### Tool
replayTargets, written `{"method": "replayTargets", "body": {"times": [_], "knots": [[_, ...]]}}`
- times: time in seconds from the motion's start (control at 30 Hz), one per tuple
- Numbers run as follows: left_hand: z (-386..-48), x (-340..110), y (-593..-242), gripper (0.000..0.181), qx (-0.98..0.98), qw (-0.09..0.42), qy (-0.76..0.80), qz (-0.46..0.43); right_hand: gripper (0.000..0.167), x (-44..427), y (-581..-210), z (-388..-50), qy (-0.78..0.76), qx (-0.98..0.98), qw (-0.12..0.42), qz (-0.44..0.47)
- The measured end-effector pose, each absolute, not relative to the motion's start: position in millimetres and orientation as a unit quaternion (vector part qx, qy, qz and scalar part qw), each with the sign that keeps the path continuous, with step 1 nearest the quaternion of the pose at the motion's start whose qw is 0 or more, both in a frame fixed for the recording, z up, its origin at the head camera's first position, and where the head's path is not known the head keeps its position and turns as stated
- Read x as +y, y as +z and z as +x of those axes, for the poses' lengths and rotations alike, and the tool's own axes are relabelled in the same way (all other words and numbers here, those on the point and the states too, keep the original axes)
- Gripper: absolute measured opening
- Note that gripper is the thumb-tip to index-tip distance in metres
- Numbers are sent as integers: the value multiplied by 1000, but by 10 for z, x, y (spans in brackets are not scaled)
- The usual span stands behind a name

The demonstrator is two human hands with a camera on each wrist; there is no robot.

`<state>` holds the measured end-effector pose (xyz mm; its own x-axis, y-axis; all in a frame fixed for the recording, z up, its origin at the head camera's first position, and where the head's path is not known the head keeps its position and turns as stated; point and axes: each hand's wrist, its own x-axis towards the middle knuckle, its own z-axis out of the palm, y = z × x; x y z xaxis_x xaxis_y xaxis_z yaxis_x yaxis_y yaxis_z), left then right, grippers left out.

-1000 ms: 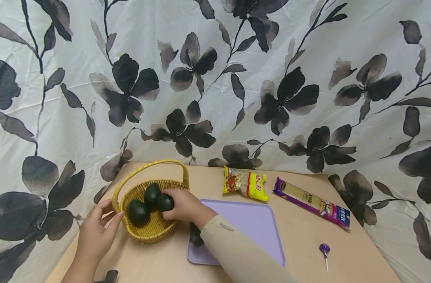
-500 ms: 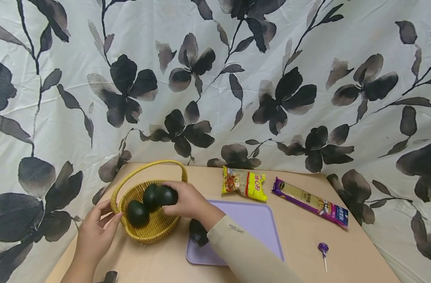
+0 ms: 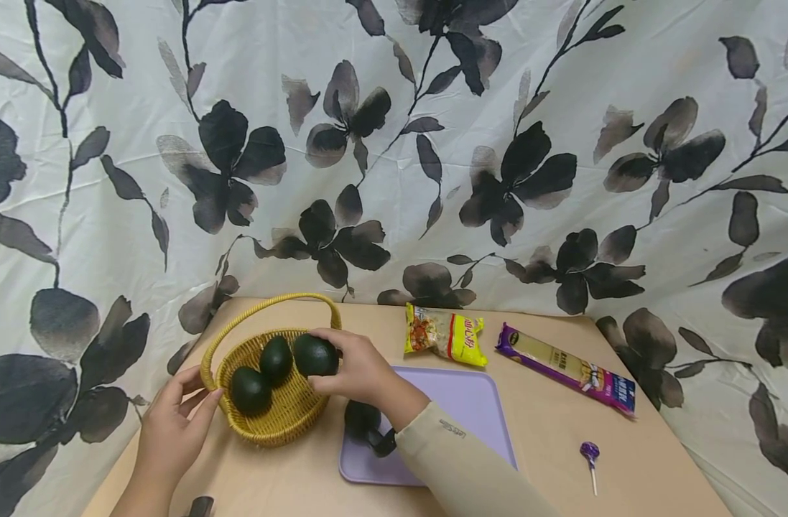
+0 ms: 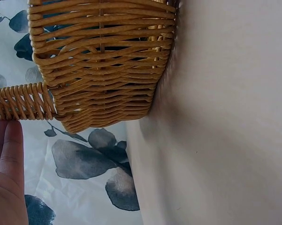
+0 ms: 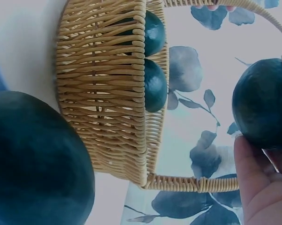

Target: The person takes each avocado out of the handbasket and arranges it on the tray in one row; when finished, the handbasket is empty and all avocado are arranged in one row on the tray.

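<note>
A yellow wicker basket (image 3: 274, 431) holds two dark green avocados (image 3: 251, 390) in its left and back part. At its left side my left hand (image 3: 177, 424) pinches the base of the arched handle (image 4: 23, 101) between thumb and fingers. My right hand (image 3: 351, 370) grips another avocado (image 3: 314, 355) over the basket's right rim; in the right wrist view this avocado (image 5: 265, 103) is clear above the rim. On the lilac tray (image 3: 458, 416) lies one more avocado (image 3: 361, 420), partly hidden by the right wrist and its black wrist gear.
Behind the tray lies a yellow snack bag (image 3: 445, 336). Right of it are a long purple packet (image 3: 567, 370) and a purple lollipop (image 3: 590, 459). A floral cloth (image 3: 394, 143) hangs behind the table (image 3: 536, 459).
My right hand has drawn its avocado up and right, away from the two in the basket, toward the tray side. My left hand keeps its hold on the handle.
</note>
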<state>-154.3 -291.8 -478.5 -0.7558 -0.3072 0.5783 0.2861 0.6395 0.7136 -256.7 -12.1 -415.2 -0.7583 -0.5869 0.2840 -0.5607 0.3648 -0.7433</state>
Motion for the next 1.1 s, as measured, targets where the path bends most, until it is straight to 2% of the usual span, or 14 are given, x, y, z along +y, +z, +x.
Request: {"method": "replayTargets", "body": {"times": [0.3, 0.7, 1.1], "knots": [[-1550, -2923, -4802, 54, -832, 356, -425, 4, 67, 55, -4198, -2531, -475, 812, -15, -337], [-1573, -2914, -4819, 54, -832, 353, -428, 5, 67, 280, -4291, -2440, -528, 796, -21, -295], [-1563, -2897, -4800, 56, -839, 347, -419, 31, 66, 420, -4462, -2374, -568, 783, 7, -255]]}}
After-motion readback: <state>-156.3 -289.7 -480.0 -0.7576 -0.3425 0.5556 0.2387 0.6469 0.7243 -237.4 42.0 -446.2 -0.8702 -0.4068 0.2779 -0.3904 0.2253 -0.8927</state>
